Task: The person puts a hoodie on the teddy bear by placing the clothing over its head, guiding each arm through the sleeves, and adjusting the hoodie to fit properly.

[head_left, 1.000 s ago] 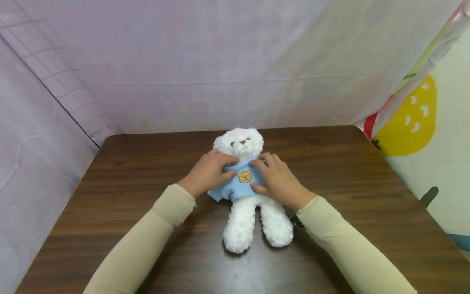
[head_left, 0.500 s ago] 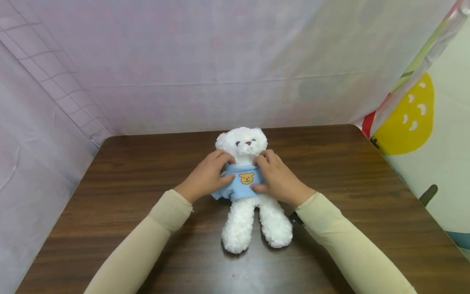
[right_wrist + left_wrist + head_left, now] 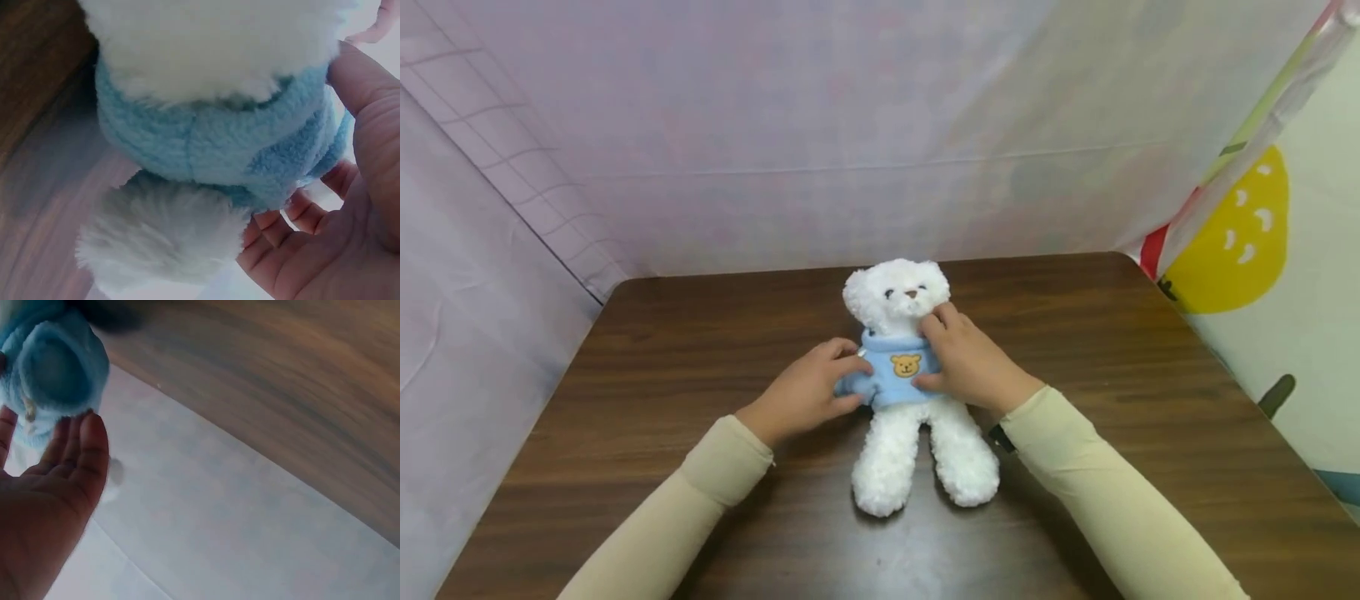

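Observation:
A white plush teddy bear (image 3: 886, 467) lies face up on the brown table, legs towards the person. It wears a light blue shirt (image 3: 897, 387) with a small bear patch on the chest. The left hand (image 3: 805, 392) holds the shirt's sleeve at the bear's side, on the left in the head view. In the left wrist view that sleeve (image 3: 94, 353) shows a round opening with no paw sticking out. The right hand (image 3: 973, 358) grips the bear's other side, thumb on the shirt front. A fluffy white part (image 3: 162, 231) pokes out beside the shirt in the right wrist view.
The wooden table (image 3: 700, 333) has rounded far corners. A pale cloth curtain (image 3: 850, 125) hangs right behind its far edge. At the right hangs a cloth with a yellow print (image 3: 1232, 242). A dark band (image 3: 1002, 438) shows at the right wrist.
The left hand has slid from the bear's shoulder down and outward to the sleeve. The shirt's collar sits lower and flatter, and the bear's head has shifted slightly right. The right hand has barely moved.

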The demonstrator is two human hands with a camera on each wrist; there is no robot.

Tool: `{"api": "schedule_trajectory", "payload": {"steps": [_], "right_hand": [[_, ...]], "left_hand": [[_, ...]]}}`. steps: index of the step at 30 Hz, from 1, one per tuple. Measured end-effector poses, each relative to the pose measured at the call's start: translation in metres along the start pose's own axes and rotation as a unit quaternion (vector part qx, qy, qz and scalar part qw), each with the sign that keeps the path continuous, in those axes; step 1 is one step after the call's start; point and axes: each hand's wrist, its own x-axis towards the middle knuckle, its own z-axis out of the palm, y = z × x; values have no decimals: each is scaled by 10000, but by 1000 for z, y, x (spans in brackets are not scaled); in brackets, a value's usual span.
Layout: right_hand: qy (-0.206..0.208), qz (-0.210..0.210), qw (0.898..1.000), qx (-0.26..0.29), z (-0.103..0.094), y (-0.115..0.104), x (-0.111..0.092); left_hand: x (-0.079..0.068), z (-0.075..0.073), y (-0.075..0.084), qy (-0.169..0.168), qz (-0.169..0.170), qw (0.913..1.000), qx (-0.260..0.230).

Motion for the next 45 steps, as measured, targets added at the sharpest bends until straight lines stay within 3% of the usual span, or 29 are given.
{"api": "schedule_trajectory", "payload": {"steps": [8,14,23,28,33,36,41,45], "right_hand": [[-94,-17,9996,262,0,3,5],[-75,-207,9982,556,-4,7,7],[361,322,9954,825,-6,16,6],[60,406,9955,857,-8,14,1],[-88,323,9978,573,-5,13,-1],[-112,348,9980,520,-3,13,-1],[-185,350,9975,578,-4,14,-1],[-129,289,9981,532,-4,14,-1]], "left_hand": [[16,9,9,277,-379,9976,518],[19,9,5,425,-231,9965,687],[22,8,5,206,205,9973,674],[22,6,3,-96,-56,9987,504],[18,0,-4,-150,-519,9985,-3],[10,-7,-9,-21,-568,9983,-142],[-6,-18,-16,-163,-551,9982,191],[-11,-18,-20,-178,-459,9971,584]]}}
